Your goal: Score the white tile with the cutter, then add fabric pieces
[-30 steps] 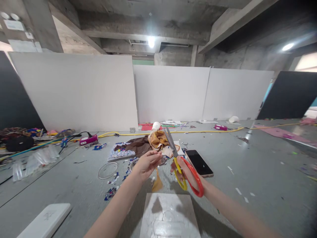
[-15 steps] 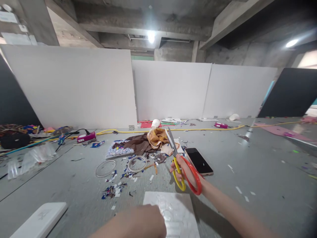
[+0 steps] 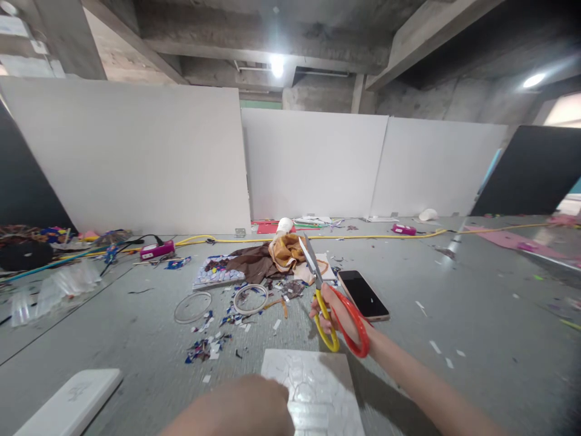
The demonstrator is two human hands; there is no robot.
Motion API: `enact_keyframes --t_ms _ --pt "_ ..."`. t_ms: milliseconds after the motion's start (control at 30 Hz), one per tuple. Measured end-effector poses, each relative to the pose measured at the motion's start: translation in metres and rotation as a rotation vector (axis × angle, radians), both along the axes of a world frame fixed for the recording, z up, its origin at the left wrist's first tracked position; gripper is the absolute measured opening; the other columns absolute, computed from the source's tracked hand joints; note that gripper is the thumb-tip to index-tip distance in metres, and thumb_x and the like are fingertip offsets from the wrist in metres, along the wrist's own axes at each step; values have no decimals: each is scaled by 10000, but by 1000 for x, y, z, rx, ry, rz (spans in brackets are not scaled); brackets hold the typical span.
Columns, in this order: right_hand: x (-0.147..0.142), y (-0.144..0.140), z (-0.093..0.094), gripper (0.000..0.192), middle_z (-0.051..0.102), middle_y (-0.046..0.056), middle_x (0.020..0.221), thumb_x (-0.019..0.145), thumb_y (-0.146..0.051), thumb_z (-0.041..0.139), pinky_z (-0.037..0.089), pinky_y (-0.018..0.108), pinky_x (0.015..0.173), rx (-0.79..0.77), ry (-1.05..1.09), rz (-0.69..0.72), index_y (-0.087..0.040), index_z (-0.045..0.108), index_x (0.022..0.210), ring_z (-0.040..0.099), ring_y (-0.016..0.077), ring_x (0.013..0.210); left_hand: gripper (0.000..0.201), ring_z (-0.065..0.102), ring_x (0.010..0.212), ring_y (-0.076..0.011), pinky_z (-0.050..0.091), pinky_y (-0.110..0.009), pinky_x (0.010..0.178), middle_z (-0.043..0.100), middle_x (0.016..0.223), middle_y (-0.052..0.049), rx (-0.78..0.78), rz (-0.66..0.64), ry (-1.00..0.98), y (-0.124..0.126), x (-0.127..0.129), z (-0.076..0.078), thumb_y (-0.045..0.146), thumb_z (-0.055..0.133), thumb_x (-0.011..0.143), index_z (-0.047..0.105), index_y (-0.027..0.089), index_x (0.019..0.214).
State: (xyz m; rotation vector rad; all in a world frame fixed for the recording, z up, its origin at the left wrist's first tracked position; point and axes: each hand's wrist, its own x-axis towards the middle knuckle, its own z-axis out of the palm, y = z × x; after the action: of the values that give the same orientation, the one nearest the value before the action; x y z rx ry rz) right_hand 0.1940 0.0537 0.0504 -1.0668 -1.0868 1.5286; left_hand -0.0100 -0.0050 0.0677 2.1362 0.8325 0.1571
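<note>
Far left on the floor (image 3: 136, 339), a flat white slab (image 3: 68, 402) lies near the bottom edge, well apart from everything in hand. Moving in, a thin wire ring (image 3: 193, 307) and a second ring (image 3: 251, 299) sit flat among a scatter of small coloured scraps (image 3: 206, 348). Behind them a little mosaic panel (image 3: 218, 272) rests beside a heap of brown and tan cloth (image 3: 272, 257).

Now the left hand (image 3: 247, 409): it is low at the bottom edge, knuckles up, touching the near left corner of the silvery tile sheet (image 3: 318, 393). Whether its fingers pinch anything, I cannot tell; they are hidden under the hand.

The sheet lies flat, its long axis running away from the person, directly between the two arms. The left hand is on it; the right hand is above and just beyond its far right corner.

The right hand (image 3: 336, 312) is closed through the loops of the scissors (image 3: 329, 303), one loop yellow, one red. The blades point up and away, tilted slightly left, and look parted only a sliver. Just right of that hand, a dark phone (image 3: 363, 295) lies face up on the floor, near but not touching.

No containers show among these things.
</note>
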Motion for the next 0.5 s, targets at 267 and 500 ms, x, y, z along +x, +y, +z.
enact_keyframes --t_ms 267,500 --pt "-6 -13 11 468 550 -3 651 739 -635 499 307 250 478 127 39 7 -170 501 682 359 68 435 169 560 550 -115 442 -223 581 609 590 -7 -642 437 -751 52 32 35 135 770 575 612 143 631" --pt "-10 -24 10 450 544 13 716 760 -656 434 341 270 506 197 16 -37 -214 514 724 370 99 475 145 601 610 -101 483 -185 641 647 677 -27 -608 686 -1008 71 46 31 58 746 615 627 129 655"
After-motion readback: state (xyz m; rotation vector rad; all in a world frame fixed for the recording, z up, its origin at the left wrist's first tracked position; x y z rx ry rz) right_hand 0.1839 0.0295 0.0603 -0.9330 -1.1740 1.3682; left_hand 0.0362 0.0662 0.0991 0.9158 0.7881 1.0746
